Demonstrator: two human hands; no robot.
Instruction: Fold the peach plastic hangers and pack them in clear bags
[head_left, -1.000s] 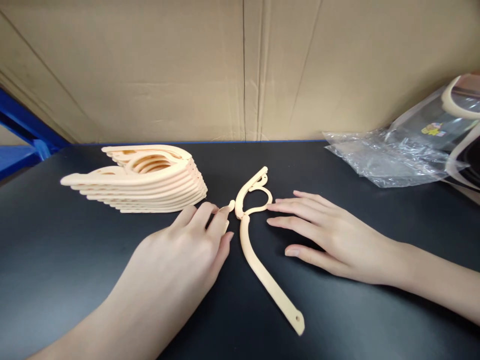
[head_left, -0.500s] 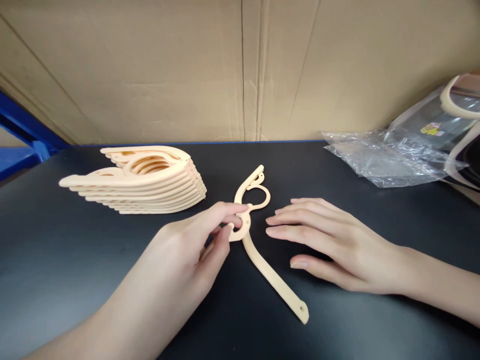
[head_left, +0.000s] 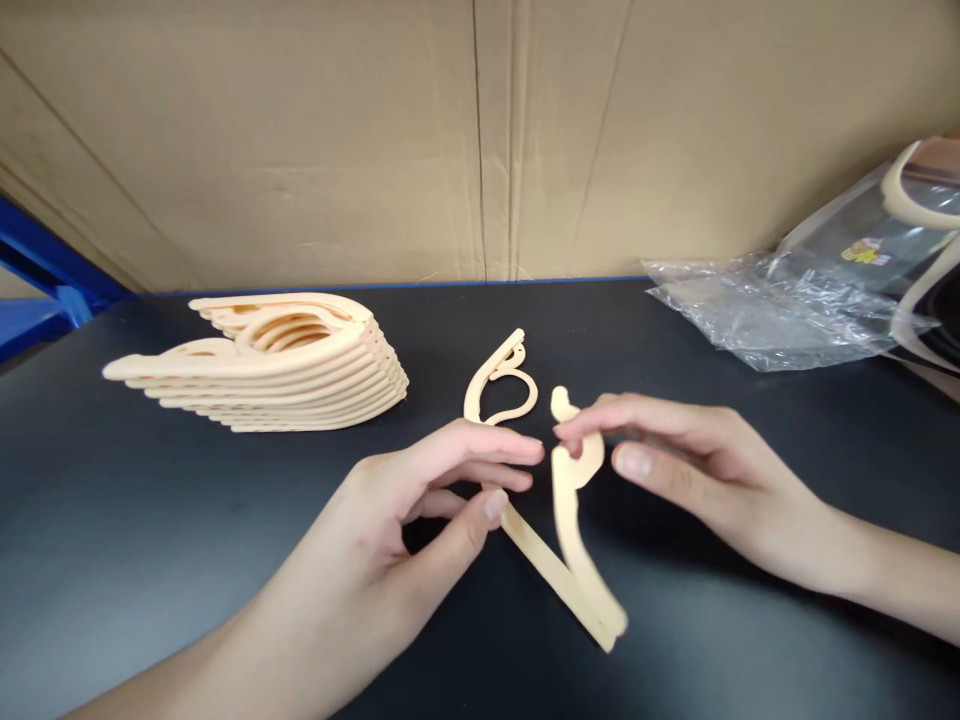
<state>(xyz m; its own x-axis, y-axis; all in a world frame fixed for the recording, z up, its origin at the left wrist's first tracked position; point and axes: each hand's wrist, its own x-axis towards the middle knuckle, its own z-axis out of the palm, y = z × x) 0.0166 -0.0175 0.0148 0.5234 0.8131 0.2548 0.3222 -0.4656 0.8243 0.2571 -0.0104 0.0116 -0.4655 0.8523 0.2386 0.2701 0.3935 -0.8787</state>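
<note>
A cream plastic hanger (head_left: 536, 550) lies in the middle of the black table, its ringed hook (head_left: 525, 400) toward the back. Its loose curved arm piece (head_left: 570, 520) stands at the right, with its lower end over the end of the other arm. My right hand (head_left: 697, 480) holds this piece near its top, the index finger in the notch and the thumb beside it. Over the hanger's middle, my left hand (head_left: 420, 520) has its fingers apart, with nothing visible between them.
Several nested cream hangers (head_left: 300, 385) are stacked at the left. A crinkled clear plastic bag (head_left: 787, 310) lies at the back right beside cream curved parts (head_left: 926, 205). Cardboard (head_left: 300, 140) stands behind the black table (head_left: 187, 540), and a blue frame (head_left: 60, 270) is at the far left.
The arm piece has swung from my left hand over to the right. My left hand has let it go and opened; my right hand has taken hold of it.
</note>
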